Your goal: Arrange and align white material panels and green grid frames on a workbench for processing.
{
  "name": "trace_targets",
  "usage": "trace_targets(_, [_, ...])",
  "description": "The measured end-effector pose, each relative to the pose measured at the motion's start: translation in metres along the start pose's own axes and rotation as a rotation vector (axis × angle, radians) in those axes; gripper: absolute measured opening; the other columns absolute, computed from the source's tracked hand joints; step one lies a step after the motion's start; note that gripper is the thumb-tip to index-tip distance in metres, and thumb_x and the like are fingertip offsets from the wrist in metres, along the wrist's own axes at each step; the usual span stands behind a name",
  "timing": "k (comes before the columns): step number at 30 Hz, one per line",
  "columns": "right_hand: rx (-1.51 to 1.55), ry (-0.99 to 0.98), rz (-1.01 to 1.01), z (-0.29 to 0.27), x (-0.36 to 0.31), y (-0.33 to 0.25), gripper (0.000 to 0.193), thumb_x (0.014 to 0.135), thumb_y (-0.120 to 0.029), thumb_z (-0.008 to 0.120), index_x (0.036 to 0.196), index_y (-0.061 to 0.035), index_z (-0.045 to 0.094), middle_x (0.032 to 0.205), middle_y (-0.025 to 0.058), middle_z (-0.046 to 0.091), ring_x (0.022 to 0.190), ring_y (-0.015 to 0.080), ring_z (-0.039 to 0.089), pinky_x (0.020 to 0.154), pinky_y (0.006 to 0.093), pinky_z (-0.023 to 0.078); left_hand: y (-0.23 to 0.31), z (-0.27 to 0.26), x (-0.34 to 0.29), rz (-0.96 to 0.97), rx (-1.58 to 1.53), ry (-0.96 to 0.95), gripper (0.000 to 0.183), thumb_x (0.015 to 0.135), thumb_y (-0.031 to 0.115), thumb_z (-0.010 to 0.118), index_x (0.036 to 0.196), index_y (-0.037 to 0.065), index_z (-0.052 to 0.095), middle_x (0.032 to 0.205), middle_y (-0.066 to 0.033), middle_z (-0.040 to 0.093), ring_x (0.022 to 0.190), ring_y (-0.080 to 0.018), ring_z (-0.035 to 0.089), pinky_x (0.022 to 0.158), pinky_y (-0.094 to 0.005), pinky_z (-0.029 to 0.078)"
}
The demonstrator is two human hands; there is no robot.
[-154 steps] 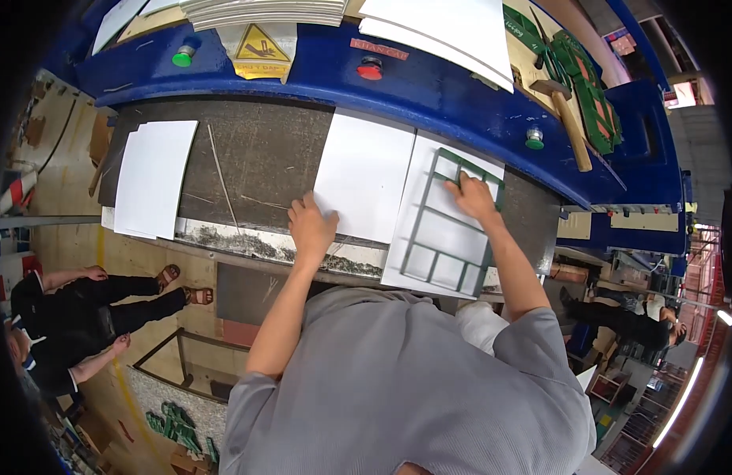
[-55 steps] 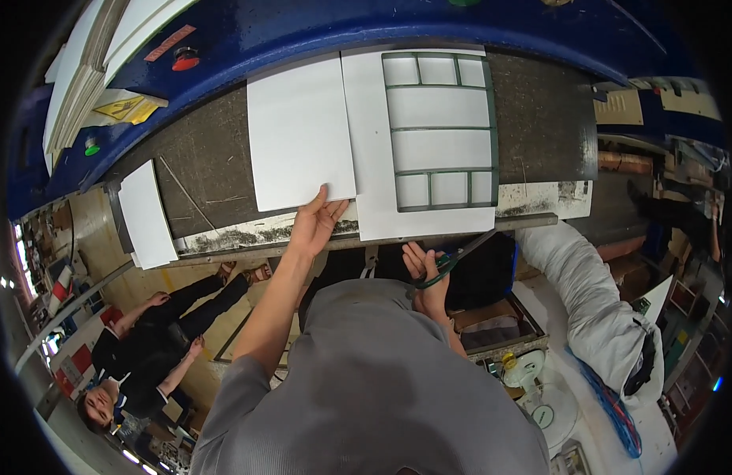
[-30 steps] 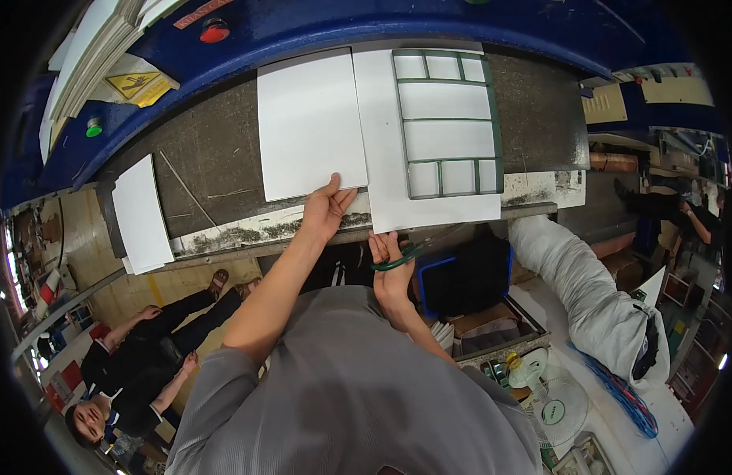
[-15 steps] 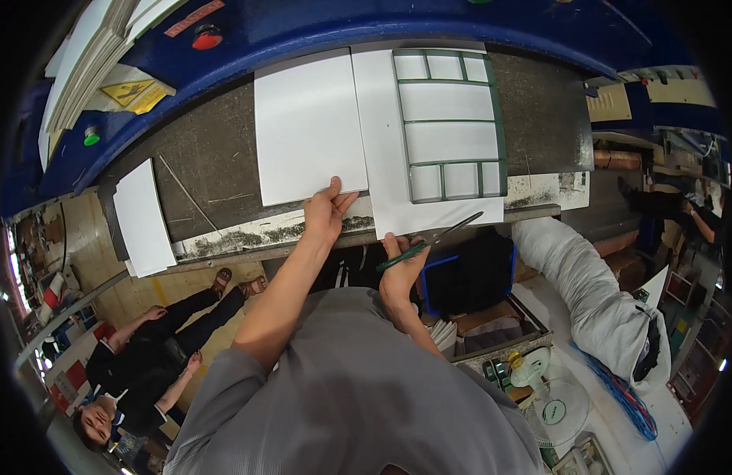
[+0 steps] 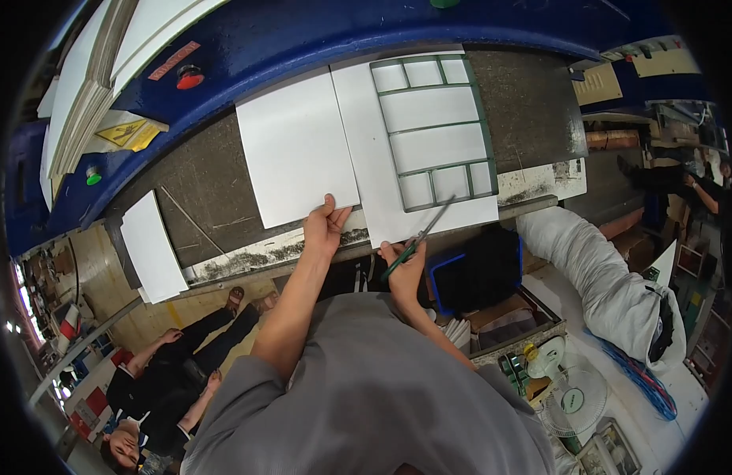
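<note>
My left hand point(image 5: 325, 229) pinches the near edge of a white sheet point(image 5: 295, 146), thumb on top and fingers at the edge. My right hand point(image 5: 403, 267) grips scissors point(image 5: 426, 230) with green handles, their dark blades pointing away to the upper right. The right thumb lies at the near edge of a second, larger white sheet point(image 5: 358, 158), which sits beside the first. On this sheet rests a green-edged rectangular frame point(image 5: 439, 126), divided into several compartments with white showing inside. The scissor tips overlap the frame's near side in this view.
The dark worktable point(image 5: 207, 178) has a worn pale strip along its front. Another white sheet point(image 5: 154, 245) lies at its left end. Behind runs a blue machine body point(image 5: 303, 47) with a red button point(image 5: 189, 77). A grey fabric duct point(image 5: 576, 253) stands right; a person point(image 5: 164, 388) sits left.
The view has shifted and turned slightly. The scissors in my right hand have swung steeper, their tips now over the frame's near edge. My left hand keeps its pinch on the sheet.
</note>
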State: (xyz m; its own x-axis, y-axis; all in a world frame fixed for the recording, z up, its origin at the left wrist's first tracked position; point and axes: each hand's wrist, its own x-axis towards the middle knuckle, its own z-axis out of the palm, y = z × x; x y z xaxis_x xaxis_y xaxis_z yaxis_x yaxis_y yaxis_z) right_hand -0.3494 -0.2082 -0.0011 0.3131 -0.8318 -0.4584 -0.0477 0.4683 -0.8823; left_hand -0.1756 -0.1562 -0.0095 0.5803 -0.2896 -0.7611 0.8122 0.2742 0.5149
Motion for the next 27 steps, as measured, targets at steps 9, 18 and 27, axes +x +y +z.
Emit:
trace_targets(9, [-0.508,-0.516,0.091,-0.034,-0.007,-0.095,0.036,0.094,-0.032,0.059,0.109,0.0003,0.058,0.059,-0.0009,0.048,0.050,0.0057,0.044,0.046,0.0237,0.035,0.004,-0.007,0.003,-0.140,-0.165,-0.057,0.022,0.096,0.014,0.053,0.111,-0.002,0.055,0.112,-0.0146,0.064,0.109,-0.0292,0.061,0.101,-0.0408,0.049])
trace_targets(18, [-0.649,-0.827,0.504,0.002,0.024,-0.085,0.078,0.087,-0.076,0.031,0.081,-0.0008,0.051,0.056,0.0059,0.049,0.051,0.0179,0.055,0.049,0.0313,0.046,0.006,-0.007,0.003,-0.124,-0.157,-0.102,0.026,0.095,0.011,0.054,0.117,-0.002,0.052,0.118,-0.0156,0.061,0.113,-0.0297,0.059,0.102,-0.0420,0.049])
trace_targets(27, [-0.655,-0.464,0.037,0.023,0.023,-0.042,0.068,0.088,-0.063,0.053,0.074,0.0041,0.056,0.059,0.0104,0.051,0.048,0.0149,0.050,0.046,0.0303,0.039,0.005,-0.006,0.006,-0.102,-0.158,-0.130,0.027,0.094,0.012,0.056,0.118,0.000,0.052,0.117,-0.0147,0.062,0.111,-0.0294,0.061,0.098,-0.0418,0.051])
